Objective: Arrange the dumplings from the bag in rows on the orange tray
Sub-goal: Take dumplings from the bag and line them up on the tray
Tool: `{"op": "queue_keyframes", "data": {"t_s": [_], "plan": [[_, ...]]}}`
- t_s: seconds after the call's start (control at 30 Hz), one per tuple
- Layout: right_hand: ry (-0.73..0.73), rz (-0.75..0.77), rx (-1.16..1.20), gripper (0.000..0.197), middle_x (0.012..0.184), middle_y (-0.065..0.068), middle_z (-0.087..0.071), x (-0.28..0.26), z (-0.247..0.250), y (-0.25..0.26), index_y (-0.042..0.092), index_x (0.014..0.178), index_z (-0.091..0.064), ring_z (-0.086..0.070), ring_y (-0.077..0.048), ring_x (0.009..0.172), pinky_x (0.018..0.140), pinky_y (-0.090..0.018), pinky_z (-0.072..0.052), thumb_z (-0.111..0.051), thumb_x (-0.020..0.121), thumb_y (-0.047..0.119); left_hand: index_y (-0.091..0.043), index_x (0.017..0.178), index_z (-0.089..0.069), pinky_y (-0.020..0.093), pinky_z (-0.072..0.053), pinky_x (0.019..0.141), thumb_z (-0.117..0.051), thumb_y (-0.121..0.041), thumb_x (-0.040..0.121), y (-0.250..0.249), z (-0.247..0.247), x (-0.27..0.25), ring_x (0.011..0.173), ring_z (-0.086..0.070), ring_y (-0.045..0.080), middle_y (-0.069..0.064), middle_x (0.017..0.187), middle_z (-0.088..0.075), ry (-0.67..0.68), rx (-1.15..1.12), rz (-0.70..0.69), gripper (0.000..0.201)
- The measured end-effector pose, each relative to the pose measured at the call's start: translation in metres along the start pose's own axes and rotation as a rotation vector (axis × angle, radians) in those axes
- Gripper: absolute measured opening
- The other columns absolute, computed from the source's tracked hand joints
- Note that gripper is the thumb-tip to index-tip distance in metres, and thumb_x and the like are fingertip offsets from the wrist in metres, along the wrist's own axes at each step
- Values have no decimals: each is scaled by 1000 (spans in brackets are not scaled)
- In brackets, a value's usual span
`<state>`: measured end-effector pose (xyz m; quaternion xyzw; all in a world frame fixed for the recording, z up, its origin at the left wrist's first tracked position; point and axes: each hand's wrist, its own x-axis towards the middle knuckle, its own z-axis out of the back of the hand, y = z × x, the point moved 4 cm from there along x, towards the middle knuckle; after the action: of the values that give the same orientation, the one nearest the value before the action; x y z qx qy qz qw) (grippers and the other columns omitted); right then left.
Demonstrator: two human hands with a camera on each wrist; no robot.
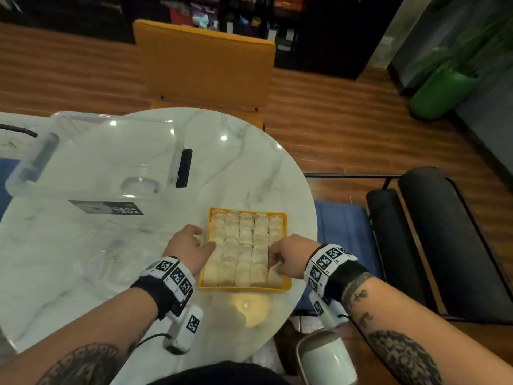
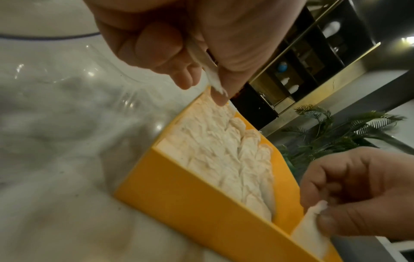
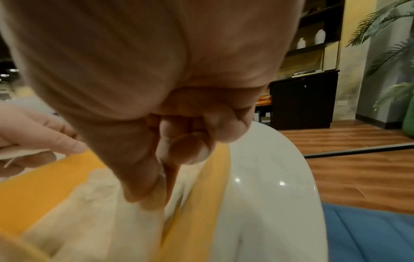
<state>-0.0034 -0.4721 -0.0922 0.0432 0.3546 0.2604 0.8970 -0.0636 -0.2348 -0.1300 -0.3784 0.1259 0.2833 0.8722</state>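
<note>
Dumpling (image 1: 274, 276) upright in right hand (image 1: 288, 257), tray (image 1: 244, 287) corner.

Wood floor (image 1: 347, 129), orange chair (image 1: 205, 65) behind marble table (image 1: 236, 162) (dim rm), dark shelves (image 1: 319, 31).

Head overhead; wrists close, sharing tray (image 1: 245, 288).

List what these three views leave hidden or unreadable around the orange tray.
- Floor of the orange plastic tray: every view, covered by the pale dumplings.
- Right hand fingertips: right wrist view, blurred.
- What the left hand pinches: thin white piece, unidentifiable.
- Dumpling bag: not identifiable.
</note>
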Motion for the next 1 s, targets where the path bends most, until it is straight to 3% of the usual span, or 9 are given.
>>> {"op": "queue_keyframes", "data": {"t_s": [0.1, 0.17, 0.37, 0.57, 0.77, 0.87, 0.93, 1.0], "plan": [[40, -56, -55, 13, 89, 5, -64, 11, -7, -2, 26, 91, -68, -63, -19, 84, 73, -30, -55, -64, 82, 18, -19, 128, -53, 27, -44, 79, -68, -34, 86, 5, -4, 3, 88, -55, 18, 3, 105, -63, 18, 32, -5, 47], [23, -95, -107, 15, 97, 1, -64, 17, -8, -5, 25, 94, -68, -63, -23, 87, 77, -34, -56, -61, 84, 16, -19, 127, -53, 26, -43, 78, -67, -32, 86, 5, -6, 2, 87, -55, 17, -1, 97, -60, 18, 35, -6, 45], [-39, -153, -155, 16, 105, -2, -62, 32, -8, -11, 24, 96, -67, -61, -25, 93, 80, -34, -53, -58, 86, 15, -20, 127, -53, 26, -41, 75, -67, -32, 87, 3, -4, 1, 84, -56, 15, -5, 91, -58, 22, 28, -14, 44], [-123, -170, -196, 14, 118, -4, -46, 39, -7, -12, 23, 99, -66, -57, -26, 99, 82, -36, -53, -61, 88, 16, -20, 128, -52, 26, -42, 77, -67, -35, 87, 5, -2, -2, 86, -57, 15, -7, 89, -56, 29, -1, 6, 46], [-160, -171, -157, 20, 123, -4, -44, 39, -6, -12, 21, 108, -64, -56, -26, 102, 85, -37, -52, -59, 90, 14, -19, 126, -53, 29, -45, 80, -61, -39, 92, -2, 6, -4, 91, -59, 18, -2, 99, -61, -6, -59, -27, 40], [-212, -153, -74, 26, 122, -1, -43, 32, -1, -8, 23, 113, -61, -58, -25, 99, 85, -37, -53, -63, 88, 16, -21, 122, -57, 35, -51, 88, -48, -33, 98, -10, 12, -6, 91, -60, 21, 0, 101, -60, -9, -248, -35, 28], [-291, -96, 64, 24, 115, 4, -47, 24, 6, -1, 25, 113, -61, -59, -20, 95, 85, -34, -52, -65, 89, 27, -20, 115, -60, 40, -57, 78, -44, -18, 98, -19, 13, -9, 82, -59, 21, 3, 96, -58, 52, -525, 20, 23], [-370, -19, 267, 25, 103, 11, -55, 14, 12, 11, 27, 112, -64, -58, -11, 90, 82, -25, -48, -66, 90, 39, -13, 114, -59, 37, -58, 72, -43, 1, 94, -32, 9, -15, 83, -59, 23, 9, 101, -55, 144, -766, 60, 29]]}}
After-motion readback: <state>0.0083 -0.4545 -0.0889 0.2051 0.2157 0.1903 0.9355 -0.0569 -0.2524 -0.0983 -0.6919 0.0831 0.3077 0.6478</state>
